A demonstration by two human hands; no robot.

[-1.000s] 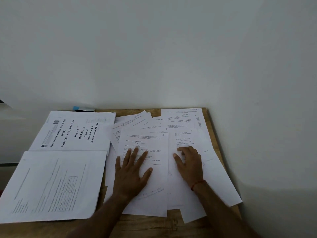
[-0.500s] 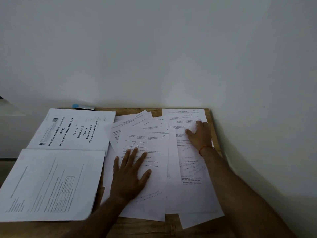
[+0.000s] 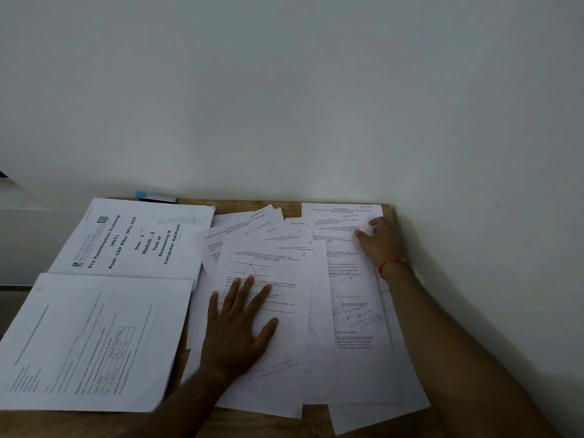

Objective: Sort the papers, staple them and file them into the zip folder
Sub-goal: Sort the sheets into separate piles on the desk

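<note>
Two printed booklets point(image 3: 126, 241) hog the wooden table's point(image 3: 268, 426) left, blue-capped pen point(image 3: 155, 196) behind. Left hand point(image 3: 240, 330) lies flat, fingers spread, on thin overlapping sheets point(image 3: 354, 311); right hand's point(image 3: 382, 241) fingers are bunched on the far ones.

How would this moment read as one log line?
left hand flat on white triangle-diagram sheet | right hand touching far white printed sheets | stage: sorting
</note>
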